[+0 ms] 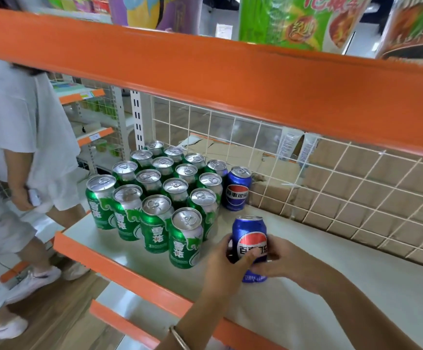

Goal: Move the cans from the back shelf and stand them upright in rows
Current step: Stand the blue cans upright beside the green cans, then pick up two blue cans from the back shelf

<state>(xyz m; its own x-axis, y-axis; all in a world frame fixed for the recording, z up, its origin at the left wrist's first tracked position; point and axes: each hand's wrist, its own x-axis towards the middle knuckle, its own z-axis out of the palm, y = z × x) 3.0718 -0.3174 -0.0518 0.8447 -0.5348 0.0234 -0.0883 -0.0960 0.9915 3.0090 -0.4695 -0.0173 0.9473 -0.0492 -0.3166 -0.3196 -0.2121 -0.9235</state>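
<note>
Several green cans point(155, 188) stand upright in tidy rows on the left part of the white shelf point(356, 269). One blue can point(238, 189) stands upright at the right end of the back row, near the wire grid. A second blue can point(249, 233) stands upright on the shelf just right of the frontmost green can point(185, 238). My left hand point(227, 261) wraps its left side with the thumb across the label. My right hand point(285, 261) grips its right side and lower part. Both hands hide the can's lower half.
An orange beam point(205, 69) of the upper shelf runs across above the cans. A white wire grid point(331, 178) backs the shelf, with cardboard boxes point(243, 152) behind it. A person in white point(23, 137) stands on the left in the aisle. An orange lip point(119, 271) edges the shelf front.
</note>
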